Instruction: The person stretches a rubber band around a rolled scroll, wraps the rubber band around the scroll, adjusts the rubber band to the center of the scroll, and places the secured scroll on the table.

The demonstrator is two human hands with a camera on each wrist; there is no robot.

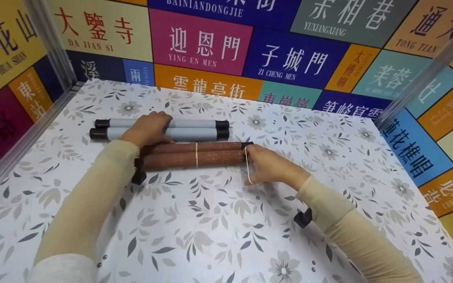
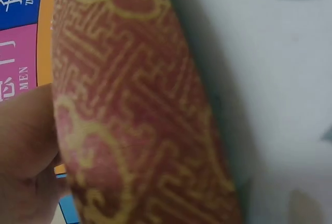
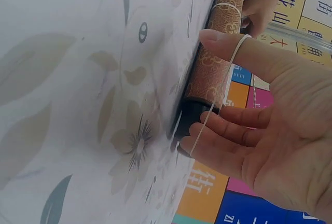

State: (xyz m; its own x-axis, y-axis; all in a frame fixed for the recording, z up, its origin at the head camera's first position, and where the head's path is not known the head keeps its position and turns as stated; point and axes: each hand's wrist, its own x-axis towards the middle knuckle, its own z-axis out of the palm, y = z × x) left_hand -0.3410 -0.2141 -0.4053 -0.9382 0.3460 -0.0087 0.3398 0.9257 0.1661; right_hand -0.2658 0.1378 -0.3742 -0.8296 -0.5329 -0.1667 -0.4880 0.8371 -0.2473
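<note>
Two brown patterned scrolls (image 1: 171,160) with black ends lie side by side on the table, a pale elastic band (image 1: 196,154) around their middle. My left hand (image 1: 150,127) holds them near the left end, reaching across the grey scrolls; in the left wrist view, fingers (image 2: 26,136) show beside the patterned roll (image 2: 129,105). At the right end, my right hand (image 1: 269,165) stretches a second elastic band (image 3: 209,112) between its spread thumb and fingers. Its fingertips are right by the black knob (image 3: 192,120) of the near roll.
Behind the brown scrolls lie two pale grey scrolls (image 1: 193,134) with dark ends, side by side. A floral cloth (image 1: 218,228) covers the table. Colourful panels with Chinese lettering (image 1: 201,43) stand along the back and both sides, joined by clear corner strips (image 1: 419,63).
</note>
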